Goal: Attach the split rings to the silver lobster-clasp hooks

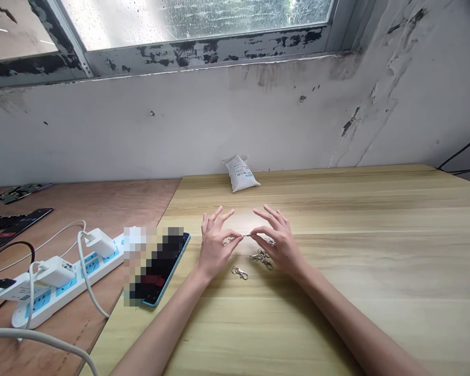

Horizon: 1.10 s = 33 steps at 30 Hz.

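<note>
Thumb and forefinger of my left hand (214, 248) are pinched on one end of a small, thin silvery metal piece (246, 235). My right hand (280, 244) pinches its other end, and the remaining fingers of both hands are raised and spread. The piece is too small to make out its kind. Below my right hand lies a little cluster of silvery swivel clasps (263, 257) with rings. A single swivel clasp (240, 272) with a ring lies apart, nearer to me. More small metal parts show behind the fingers of each hand, partly hidden.
A white plastic packet (241, 175) stands near the wall. Left of my left forearm lies a phone (164, 271), partly blurred out. Further left, a white power strip (68, 284) with chargers and cables rests on a brown board (141, 201).
</note>
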Motion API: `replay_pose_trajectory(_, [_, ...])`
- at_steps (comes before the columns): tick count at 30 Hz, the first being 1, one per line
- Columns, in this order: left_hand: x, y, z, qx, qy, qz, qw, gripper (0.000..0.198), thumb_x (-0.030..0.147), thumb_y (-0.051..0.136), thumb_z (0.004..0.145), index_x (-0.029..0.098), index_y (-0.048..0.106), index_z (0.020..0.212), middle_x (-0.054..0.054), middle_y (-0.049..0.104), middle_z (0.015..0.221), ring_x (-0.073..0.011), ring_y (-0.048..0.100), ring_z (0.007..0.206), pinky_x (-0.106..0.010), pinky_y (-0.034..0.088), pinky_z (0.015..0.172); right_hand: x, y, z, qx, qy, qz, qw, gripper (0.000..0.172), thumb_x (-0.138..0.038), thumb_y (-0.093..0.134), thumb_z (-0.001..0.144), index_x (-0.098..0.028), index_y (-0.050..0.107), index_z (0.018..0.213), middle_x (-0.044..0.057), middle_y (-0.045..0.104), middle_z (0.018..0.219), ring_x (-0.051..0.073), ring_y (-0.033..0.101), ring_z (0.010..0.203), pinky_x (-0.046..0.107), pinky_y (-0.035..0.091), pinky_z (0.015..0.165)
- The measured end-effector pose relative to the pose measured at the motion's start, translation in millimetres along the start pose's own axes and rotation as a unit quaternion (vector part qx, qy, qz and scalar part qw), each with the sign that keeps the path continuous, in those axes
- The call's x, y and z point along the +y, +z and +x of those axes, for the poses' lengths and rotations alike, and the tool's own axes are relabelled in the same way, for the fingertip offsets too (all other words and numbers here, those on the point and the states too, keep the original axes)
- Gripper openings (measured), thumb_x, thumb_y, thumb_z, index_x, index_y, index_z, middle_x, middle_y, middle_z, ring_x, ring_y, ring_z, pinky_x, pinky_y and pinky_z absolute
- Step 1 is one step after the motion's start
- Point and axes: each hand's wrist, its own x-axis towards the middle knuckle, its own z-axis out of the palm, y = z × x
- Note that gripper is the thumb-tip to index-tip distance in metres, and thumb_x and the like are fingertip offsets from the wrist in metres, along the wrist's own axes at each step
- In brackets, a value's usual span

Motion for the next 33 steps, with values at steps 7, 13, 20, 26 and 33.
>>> replay_pose_trajectory(7, [1,-0.7,-1,-0.023,-0.027,-0.069,0.997,0.012,0.029,0.066,0.086,0.026,0.072,0.076,-0.002,0.059,0.134,-0.0275,0.031,0.141,-0.065,0.01,0.115,-8,-3,2,0.018,-0.002,0.024,1.0,0.011,-0.024,0.057,0.092,-0.027,0.067,0.09,0.004,0.067,0.121,0.026,0.048,0.129,0.055,0.03,0.108])
replay_pose_trajectory(13, [2,-1.3,0,-0.038,-0.041,-0.119,0.991,0.009,0.027,0.067,0.084,0.026,0.073,0.078,-0.005,0.06,0.13,-0.0283,0.032,0.14,-0.063,0.018,0.113,-10,-1,3,0.015,-0.018,0.04,0.999,0.01,-0.025,0.058,0.092,-0.028,0.067,0.09,0.001,0.072,0.11,0.024,0.054,0.121,0.05,0.03,0.108])
replay_pose_trajectory(20, [2,-1.1,1,0.005,-0.087,-0.147,0.985,0.012,0.029,0.068,0.084,0.024,0.071,0.073,-0.004,0.062,0.126,-0.0271,0.036,0.136,-0.055,0.027,0.112,-13,0,4,0.013,0.007,0.06,0.998,0.011,-0.021,0.057,0.091,-0.026,0.065,0.086,0.0,0.072,0.079,0.021,0.065,0.093,0.05,0.031,0.106])
replay_pose_trajectory(26, [4,4.9,0,0.059,-0.142,-0.191,0.969,0.017,0.034,0.067,0.084,0.023,0.07,0.072,-0.006,0.065,0.119,-0.0276,0.042,0.131,-0.052,0.033,0.109,-24,9,5,0.034,0.036,0.088,0.995,0.013,-0.016,0.054,0.089,-0.024,0.063,0.084,0.002,0.07,0.078,0.019,0.064,0.079,0.05,0.035,0.104])
replay_pose_trajectory(33, [12,9.3,-2,0.081,-0.178,-0.204,0.959,0.018,0.034,0.065,0.085,0.022,0.07,0.073,-0.006,0.066,0.114,-0.0252,0.053,0.118,-0.048,0.04,0.104,-37,16,2,0.039,0.143,0.157,0.976,0.009,-0.018,0.059,0.084,-0.024,0.062,0.077,0.002,0.068,0.076,0.021,0.061,0.08,0.05,0.04,0.098])
